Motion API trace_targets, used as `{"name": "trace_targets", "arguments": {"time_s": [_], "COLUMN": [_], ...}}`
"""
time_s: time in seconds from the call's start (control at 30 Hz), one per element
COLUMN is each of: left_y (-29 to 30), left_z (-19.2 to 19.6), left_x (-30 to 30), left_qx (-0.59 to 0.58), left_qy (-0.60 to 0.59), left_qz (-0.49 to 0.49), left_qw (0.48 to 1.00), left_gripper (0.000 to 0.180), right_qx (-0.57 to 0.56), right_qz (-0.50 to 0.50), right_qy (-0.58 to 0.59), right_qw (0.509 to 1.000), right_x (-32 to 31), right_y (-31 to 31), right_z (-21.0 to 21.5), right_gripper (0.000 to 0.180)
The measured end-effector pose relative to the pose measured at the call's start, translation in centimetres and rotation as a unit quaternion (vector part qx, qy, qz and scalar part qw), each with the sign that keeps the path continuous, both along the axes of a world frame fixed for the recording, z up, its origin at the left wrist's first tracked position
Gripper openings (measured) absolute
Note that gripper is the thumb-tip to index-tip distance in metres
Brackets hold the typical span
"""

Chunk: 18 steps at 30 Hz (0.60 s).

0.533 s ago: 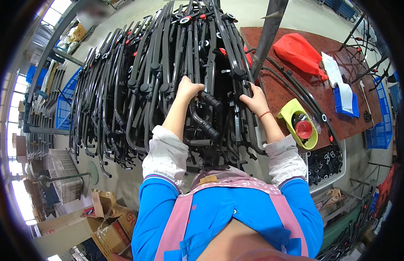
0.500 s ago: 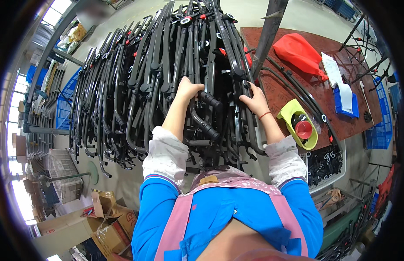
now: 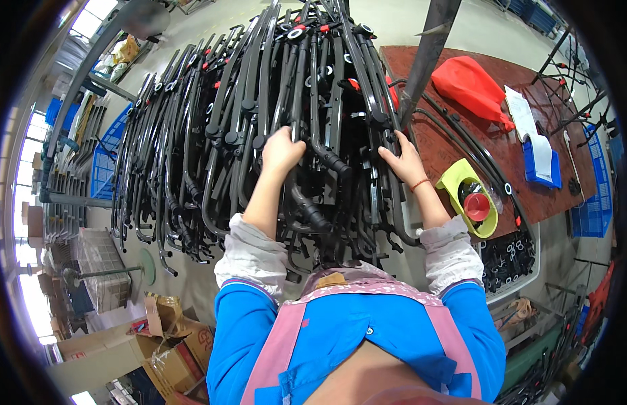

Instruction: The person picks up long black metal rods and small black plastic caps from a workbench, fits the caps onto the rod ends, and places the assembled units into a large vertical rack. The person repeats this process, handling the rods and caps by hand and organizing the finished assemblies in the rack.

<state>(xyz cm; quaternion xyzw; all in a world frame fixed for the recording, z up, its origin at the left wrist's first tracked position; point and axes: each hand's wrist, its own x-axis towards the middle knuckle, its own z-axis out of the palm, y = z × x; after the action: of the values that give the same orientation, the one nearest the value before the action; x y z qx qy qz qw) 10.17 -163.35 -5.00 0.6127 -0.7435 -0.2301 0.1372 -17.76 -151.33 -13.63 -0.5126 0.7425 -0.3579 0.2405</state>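
— Right, where do your hands sit at this moment?

— Your left hand (image 3: 281, 150) is closed around a black curved tube of the folded frame (image 3: 327, 182) in front of you, fingers wrapped over the top of the bend. Your right hand (image 3: 402, 158) is clamped on the frame's right-hand side rail, thumb toward you. The 2 hands are well apart, 1 on each side of the same frame.

— And where is that frame?

— It stands upright at the near end of the long stack of black frames (image 3: 192, 155), touching its neighbours, directly above your pink apron.

— Which step would you call this?

— By the look of it, you are gripping the nearest frame to shift it against or off the stack. For the next move, keep both grips firm and watch that its hooks and joints do not snag the adjoining tubes.

— What lies around you?

— To your right, a brown table (image 3: 475, 145) carries a red bag (image 3: 472, 88), a blue bin (image 3: 539, 167) and a yellow-green tape dispenser (image 3: 470, 199). Cardboard boxes (image 3: 168, 344) sit at lower left.
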Motion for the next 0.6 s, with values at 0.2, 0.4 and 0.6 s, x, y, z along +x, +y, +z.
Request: {"name": "trace_targets", "arguments": {"time_s": [0.2, 0.4, 0.6], "left_y": [1.6, 1.0, -1.4], "left_z": [0.9, -0.3, 0.8], "left_x": [-0.1, 2.2, 3.1], "left_qx": [-0.126, -0.035, 0.080], "left_qy": [-0.169, -0.058, -0.079], "left_qz": [-0.013, 0.065, 0.061], "left_qw": [0.977, 0.996, 0.992], "left_gripper": [0.057, 0.114, 0.124], "right_qx": [0.031, 0.015, -0.102], "right_qz": [0.002, 0.006, -0.053], "right_qy": [-0.010, -0.012, 0.029], "right_qw": [0.999, 1.000, 0.993], "right_x": [0.1, -0.3, 0.2], "right_y": [-0.2, -0.2, -0.4], "right_z": [0.7, 0.4, 3.2], "right_gripper": [0.091, 0.092, 0.071]}}
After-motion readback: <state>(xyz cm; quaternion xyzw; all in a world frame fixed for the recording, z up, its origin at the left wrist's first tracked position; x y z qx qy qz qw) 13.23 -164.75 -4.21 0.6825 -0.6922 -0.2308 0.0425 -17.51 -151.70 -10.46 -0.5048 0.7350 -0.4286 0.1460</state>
